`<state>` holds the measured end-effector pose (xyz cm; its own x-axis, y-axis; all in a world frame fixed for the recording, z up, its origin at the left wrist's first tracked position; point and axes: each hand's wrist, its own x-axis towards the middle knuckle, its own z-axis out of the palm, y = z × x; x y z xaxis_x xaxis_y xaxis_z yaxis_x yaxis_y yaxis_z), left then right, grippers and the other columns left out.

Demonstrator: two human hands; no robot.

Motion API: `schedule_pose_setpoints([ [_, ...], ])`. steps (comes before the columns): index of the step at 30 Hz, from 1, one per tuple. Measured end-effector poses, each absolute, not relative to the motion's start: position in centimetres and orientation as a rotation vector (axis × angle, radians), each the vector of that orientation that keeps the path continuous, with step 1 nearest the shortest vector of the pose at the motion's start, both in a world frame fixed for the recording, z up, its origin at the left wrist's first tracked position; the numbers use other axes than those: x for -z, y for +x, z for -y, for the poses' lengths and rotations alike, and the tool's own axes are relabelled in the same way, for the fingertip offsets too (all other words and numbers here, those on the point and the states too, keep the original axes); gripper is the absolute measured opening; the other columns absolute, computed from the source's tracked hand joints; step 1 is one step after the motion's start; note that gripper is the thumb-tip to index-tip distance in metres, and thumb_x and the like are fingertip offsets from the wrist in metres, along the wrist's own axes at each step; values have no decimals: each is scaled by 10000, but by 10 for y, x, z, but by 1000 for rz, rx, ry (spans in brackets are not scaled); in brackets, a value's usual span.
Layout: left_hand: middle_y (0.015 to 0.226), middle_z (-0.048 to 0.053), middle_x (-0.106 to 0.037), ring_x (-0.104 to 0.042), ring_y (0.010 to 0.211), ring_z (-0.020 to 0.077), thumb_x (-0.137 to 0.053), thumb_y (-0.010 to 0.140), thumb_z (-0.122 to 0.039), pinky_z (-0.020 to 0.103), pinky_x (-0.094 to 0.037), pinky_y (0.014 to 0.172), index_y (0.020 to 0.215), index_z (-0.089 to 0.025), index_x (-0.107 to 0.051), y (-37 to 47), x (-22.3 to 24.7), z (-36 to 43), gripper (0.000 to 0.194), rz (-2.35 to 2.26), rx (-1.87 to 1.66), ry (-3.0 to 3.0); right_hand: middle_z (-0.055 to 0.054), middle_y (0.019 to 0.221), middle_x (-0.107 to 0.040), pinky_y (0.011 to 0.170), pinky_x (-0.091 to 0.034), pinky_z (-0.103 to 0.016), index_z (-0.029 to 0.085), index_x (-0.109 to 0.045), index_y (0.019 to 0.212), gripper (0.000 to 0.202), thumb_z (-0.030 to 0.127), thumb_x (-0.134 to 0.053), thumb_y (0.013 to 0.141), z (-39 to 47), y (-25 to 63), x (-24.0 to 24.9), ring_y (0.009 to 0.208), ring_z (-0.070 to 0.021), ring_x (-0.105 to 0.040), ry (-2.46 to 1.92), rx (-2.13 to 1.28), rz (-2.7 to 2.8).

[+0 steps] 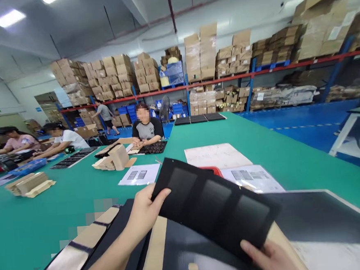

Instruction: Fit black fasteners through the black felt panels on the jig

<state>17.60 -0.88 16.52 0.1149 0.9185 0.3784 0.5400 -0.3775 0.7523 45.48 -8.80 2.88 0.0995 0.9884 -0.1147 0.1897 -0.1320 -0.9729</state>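
My left hand [148, 205] grips the upper left end of a thin black panel [203, 207], thumb on its face. Three greyish, shinier rectangles run in a row along the panel. On its lower right edge is my right hand [267, 256], thumb on top and the other fingers partly hidden. The panel hangs tilted above the bench, its right end lower. Beneath it lies a dark sheet [184, 245] with a tan strip along its left side. Left of my forearm is a dark folded piece with tan rectangles [108, 216].
Printed sheets [139, 175] and a whitish board [216, 155] lie on the green table [79, 199]. A red tray [213, 170] shows partly behind the panel. A co-worker [147, 131] sits opposite, near stacked tan pieces [119, 157]. Another dark sheet [321, 211] lies to the right.
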Motion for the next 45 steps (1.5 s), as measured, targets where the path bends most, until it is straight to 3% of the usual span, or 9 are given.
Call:
schedule_pose_setpoints([
  [3,937,52,-731,-649,918,309,-644,710,-543,363,-521,755,834,-179,-693,175,-147,3,388,-1397,-1094,1750,-82,1004,-717,822,-536,-387,174,-719,935,506,611,-622,699,94,473,-60,1007,-339,-623,-1568,-1016,1131],
  [7,985,69,-726,-649,953,308,-744,636,-527,391,-534,794,921,-171,-684,169,-123,3,460,-1246,-902,1474,-79,1045,-707,865,-523,-385,192,-701,988,512,566,-727,639,90,488,-80,1019,-303,-624,-1445,-1125,1007],
  [13,991,97,-724,-658,955,317,-772,609,-525,441,-535,828,973,-153,-675,163,-96,19,529,-1238,-713,1255,-98,1051,-703,883,-523,-408,186,-685,1032,544,585,-709,662,98,493,-80,1003,-297,-636,-1511,-1306,1020],
  [20,1018,81,-722,-660,969,305,-760,628,-510,417,-548,830,999,-174,-681,165,-73,26,507,-1254,-590,1250,-85,1015,-714,886,-529,-383,195,-699,988,489,554,-726,656,108,493,-70,967,-280,-654,-1561,-1412,967],
  [27,1034,83,-718,-656,980,306,-773,602,-494,418,-539,850,989,-168,-684,167,-64,23,514,-1251,-533,1267,-64,1029,-712,916,-511,-365,201,-702,970,399,487,-728,692,110,492,-60,992,-259,-647,-1540,-1492,923],
  [37,1023,90,-719,-660,962,318,-738,630,-517,431,-539,837,975,-169,-687,167,-63,20,492,-1260,-450,1371,-64,967,-723,899,-508,-388,205,-713,860,372,532,-703,683,108,489,-63,976,-279,-646,-1608,-1461,1026],
  [45,1032,71,-718,-664,954,301,-696,659,-551,387,-548,822,971,-178,-675,167,-65,18,487,-1349,-357,1501,-56,792,-705,740,-526,-379,179,-691,794,333,499,-675,704,106,493,-55,809,-264,-648,-1691,-1263,1208],
])
